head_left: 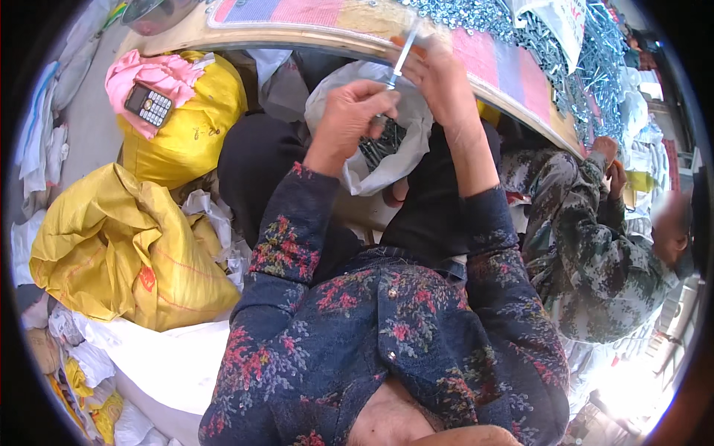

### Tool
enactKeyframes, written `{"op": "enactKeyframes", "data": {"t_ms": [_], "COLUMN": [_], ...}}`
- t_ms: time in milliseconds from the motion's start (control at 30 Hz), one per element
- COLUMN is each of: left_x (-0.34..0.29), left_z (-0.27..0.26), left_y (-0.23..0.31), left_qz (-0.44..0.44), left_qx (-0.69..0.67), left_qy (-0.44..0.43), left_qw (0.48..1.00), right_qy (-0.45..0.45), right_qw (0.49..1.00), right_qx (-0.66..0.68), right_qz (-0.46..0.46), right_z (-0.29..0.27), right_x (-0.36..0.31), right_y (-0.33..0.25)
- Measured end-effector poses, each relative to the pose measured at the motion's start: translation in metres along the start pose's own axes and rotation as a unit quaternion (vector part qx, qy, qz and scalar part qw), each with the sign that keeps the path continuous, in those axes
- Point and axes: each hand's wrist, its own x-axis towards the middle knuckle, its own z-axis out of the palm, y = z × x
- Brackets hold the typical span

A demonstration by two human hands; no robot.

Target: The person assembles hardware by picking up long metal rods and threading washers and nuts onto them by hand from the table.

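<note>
In front of my lap, my left hand [348,119] pinches the lower end of a long thin silvery metal rod [402,59], which looks like a bolt. My right hand [444,83] reaches up beside it with the fingers curled at the rod's upper part. Orange covers show on those fingertips, and motion blurs them. Just below both hands a white plastic bag [357,177] sits open between my knees. Dark metal bolts [383,146] lie inside it, partly hidden by my left hand.
A table [186,43] with a striped pink and blue mat [297,13] runs ahead. Heaps of silvery bolts [606,89] cover its right side. Yellow sacks [126,245] stand at left, one bearing a pink cloth and a keypad phone [148,104]. A co-worker in camouflage [595,245] sits at right.
</note>
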Motion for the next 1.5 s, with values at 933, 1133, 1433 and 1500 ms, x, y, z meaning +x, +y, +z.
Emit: {"op": "enactKeyframes", "data": {"t_ms": [933, 1133, 1433, 1500], "left_x": [-0.003, 0.013, 0.015, 0.011], "left_z": [0.016, -0.016, -0.016, 0.001], "left_y": [-0.026, 0.002, 0.01, -0.006], "left_qz": [0.371, 0.104, 0.14, 0.161], "left_qx": [0.339, -0.025, 0.039, 0.117], "left_qy": [-0.022, 0.151, 0.19, 0.168], "left_qw": [0.865, 0.983, 0.971, 0.966], "right_qy": [-0.032, -0.132, -0.162, -0.072], "right_qw": [0.878, 0.882, 0.812, 0.893], "right_qx": [0.478, 0.45, 0.56, 0.441], "right_qz": [-0.021, -0.045, -0.037, -0.051], "right_z": [0.017, 0.026, 0.027, 0.027], "right_x": [0.007, -0.013, 0.007, 0.012], "right_y": [-0.021, -0.03, -0.024, -0.027]}}
